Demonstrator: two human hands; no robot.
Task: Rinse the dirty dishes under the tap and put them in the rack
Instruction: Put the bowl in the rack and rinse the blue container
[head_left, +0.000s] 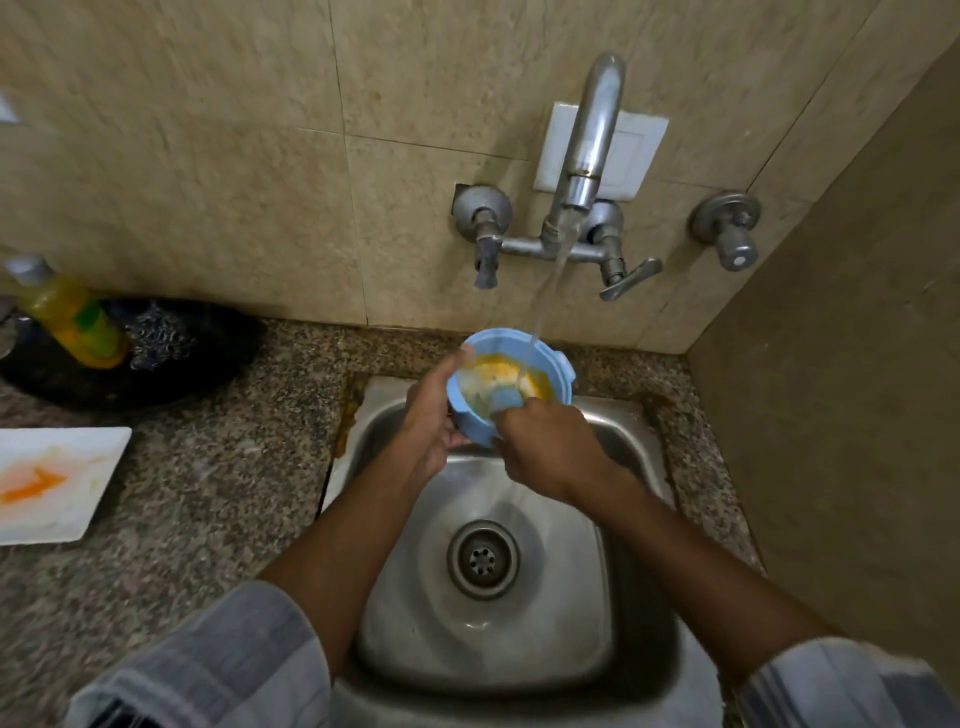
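Your work surface is a speckled granite counter, running from the left edge to the tiled corner on the right. A steel sink is set into it, rim stained at the left seam. At far left you have a white rectangular plate smeared orange. Behind it sits a black round tray carrying a yellow soap bottle and a steel scrubber.

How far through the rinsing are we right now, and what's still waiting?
Nothing shows as finished; no rack or clean dish is in view. In hand: the blue bowl is held over the sink under the running tap, left hand gripping its rim, right hand rubbing inside, yellow residue remaining. Left: the stained white plate on the counter, then racking both.
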